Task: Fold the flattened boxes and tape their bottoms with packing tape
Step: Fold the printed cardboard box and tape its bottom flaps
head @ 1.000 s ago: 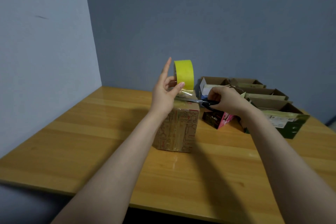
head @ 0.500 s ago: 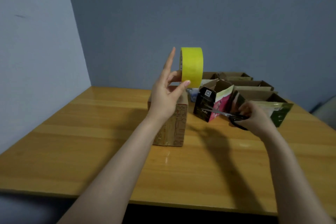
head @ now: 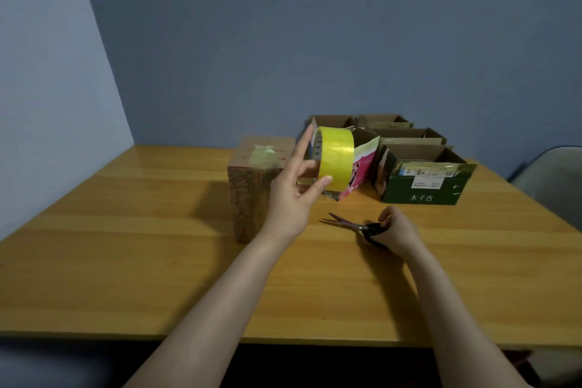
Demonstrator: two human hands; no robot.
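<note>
Left hand [head: 293,195]: fingers [head: 304,148] and thumb pinch the yellow tape roll [head: 335,157], held on edge above the tabletop [head: 157,246].
Right hand [head: 398,231]: fingers curled round the handles of the scissors [head: 352,224], low on the tabletop, blades slightly parted.
Taped box [head: 252,186]: upright, just left of the left fingers, tape across its top.
Open boxes [head: 422,190]: behind the roll, beyond the right fingers.

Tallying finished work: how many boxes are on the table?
6: patterned box left of the left hand, pink box behind the tape roll, green box to its right, three open brown boxes behind them. Others may be hidden.
</note>
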